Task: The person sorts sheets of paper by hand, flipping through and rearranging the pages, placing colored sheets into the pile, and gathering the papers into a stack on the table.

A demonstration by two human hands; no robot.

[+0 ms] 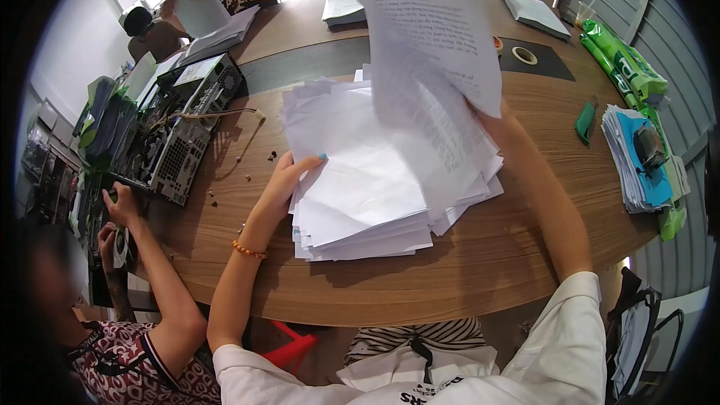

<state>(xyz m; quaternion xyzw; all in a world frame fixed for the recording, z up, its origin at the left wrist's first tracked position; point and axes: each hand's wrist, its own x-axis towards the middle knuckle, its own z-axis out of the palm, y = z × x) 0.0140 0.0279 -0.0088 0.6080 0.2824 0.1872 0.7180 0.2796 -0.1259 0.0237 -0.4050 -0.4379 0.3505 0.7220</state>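
Observation:
A loose stack of white paper (360, 187) lies on the wooden table in front of me, its edges uneven. My left hand (289, 178) grips the stack's left side, thumb with a blue nail on top and the other fingers mostly hidden. Raised over the right half of the stack, a printed sheet (431, 37) curls in my right hand (491, 116), which holds its right edge; most of those fingers are behind the paper. Lower down, the sheet is blurred and hangs over the pile.
An opened computer case (191, 120) with a loose cable stands at left, small screws (272, 156) nearby. Tape (524, 55), a green object (586, 121), a paper pile (634, 169) and green packages (622, 60) lie at right. A person works at left; others handle papers across the table (300, 52).

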